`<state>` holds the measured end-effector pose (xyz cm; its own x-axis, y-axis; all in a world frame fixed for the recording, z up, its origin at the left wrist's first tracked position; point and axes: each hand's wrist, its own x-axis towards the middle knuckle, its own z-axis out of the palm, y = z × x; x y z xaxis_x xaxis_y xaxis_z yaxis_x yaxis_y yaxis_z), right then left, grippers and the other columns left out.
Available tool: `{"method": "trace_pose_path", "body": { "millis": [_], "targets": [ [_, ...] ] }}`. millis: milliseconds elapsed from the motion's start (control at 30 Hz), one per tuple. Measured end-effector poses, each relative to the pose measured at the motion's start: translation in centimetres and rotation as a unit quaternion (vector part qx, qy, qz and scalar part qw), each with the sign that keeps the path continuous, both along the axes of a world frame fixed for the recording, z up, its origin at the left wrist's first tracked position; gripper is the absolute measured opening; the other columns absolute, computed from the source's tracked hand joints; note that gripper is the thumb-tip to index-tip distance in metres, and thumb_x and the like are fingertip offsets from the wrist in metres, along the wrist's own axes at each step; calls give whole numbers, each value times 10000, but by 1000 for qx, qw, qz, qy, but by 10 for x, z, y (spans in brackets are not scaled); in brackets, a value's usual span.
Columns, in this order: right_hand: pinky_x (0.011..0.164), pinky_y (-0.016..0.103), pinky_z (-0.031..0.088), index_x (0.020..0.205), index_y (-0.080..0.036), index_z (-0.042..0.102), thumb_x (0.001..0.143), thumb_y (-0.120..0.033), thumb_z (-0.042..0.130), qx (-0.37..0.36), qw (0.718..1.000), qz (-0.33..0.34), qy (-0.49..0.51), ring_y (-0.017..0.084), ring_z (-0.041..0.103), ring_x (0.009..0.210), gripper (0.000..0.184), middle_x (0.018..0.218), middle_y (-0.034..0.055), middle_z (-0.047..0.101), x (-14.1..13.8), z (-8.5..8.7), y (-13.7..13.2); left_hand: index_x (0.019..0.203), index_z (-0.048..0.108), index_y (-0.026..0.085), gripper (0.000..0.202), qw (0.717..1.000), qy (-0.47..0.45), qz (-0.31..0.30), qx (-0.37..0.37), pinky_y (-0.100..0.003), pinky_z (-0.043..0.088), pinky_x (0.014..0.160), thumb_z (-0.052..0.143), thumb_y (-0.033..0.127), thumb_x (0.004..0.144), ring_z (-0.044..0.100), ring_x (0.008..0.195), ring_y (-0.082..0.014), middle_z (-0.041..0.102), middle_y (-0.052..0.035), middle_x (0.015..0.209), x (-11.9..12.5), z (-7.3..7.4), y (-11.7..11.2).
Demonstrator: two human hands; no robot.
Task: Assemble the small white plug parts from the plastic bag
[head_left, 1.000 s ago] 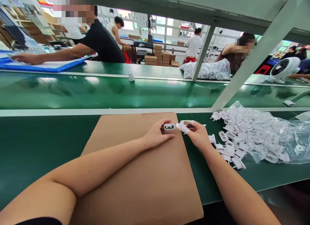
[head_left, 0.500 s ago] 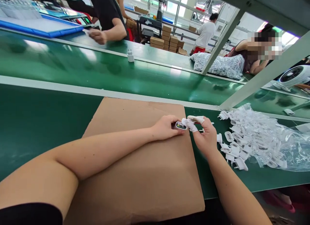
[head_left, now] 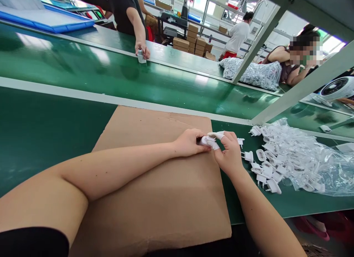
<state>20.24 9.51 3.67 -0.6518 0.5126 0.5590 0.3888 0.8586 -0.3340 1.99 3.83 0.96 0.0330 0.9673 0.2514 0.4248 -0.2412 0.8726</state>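
Note:
Over the right edge of a cardboard sheet [head_left: 155, 198], my left hand [head_left: 189, 142] is closed around a white charger housing [head_left: 205, 141]. My right hand [head_left: 229, 150], with white covers on its thumb and forefinger, pinches a small part [head_left: 212, 136] against the end of that housing. The part looks pale with a metallic bit; the fingers hide most of it. To the right of my right hand lie loose white plug housings [head_left: 248, 156] with two pins, beside a clear plastic bag [head_left: 309, 157] full of more of them.
A green conveyor belt [head_left: 177, 81] runs beyond a pale rail. Across it, a co-worker's hand [head_left: 142, 50] grips a white charger. A slanted metal post [head_left: 301, 78] rises at right. Also around are a blue tray [head_left: 55, 28], a filled bag [head_left: 257, 73] and a fan [head_left: 336, 88].
My right hand has moved slightly left, bringing the small part onto the housing's open end, whose inside showed before. The co-worker's hand has reached right and taken hold of the charger by the belt.

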Motion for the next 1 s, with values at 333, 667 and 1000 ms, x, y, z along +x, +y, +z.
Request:
{"method": "trace_pose_path", "body": {
  "millis": [333,667,1000],
  "targets": [
    [840,407,417,925,-217,716,835,-163,549,6,998,-49,-45,247,561,835,198,795,50,607,-4,1,2,794,700,183,306,999,-21,-4,-24,-289,407,670,750,482,752,574,740,-183,663,-9,771,0,2,-1],
    [932,422,453,1119,-242,723,850,-246,615,-101,993,-33,45,259,597,975,290,980,59,688,0,-13,4,939,719,176,289,999,-37,-11,-8,-289,472,752,756,410,773,620,816,-189,707,-20,882,6,2,-6],
    [908,577,421,1234,-165,696,825,-339,642,-26,955,-289,-57,422,527,1093,447,1200,234,619,56,-25,60,1042,707,210,343,966,104,229,-55,-303,499,837,776,390,759,670,910,-213,741,-23,1011,-57,15,71]
  ]
}}
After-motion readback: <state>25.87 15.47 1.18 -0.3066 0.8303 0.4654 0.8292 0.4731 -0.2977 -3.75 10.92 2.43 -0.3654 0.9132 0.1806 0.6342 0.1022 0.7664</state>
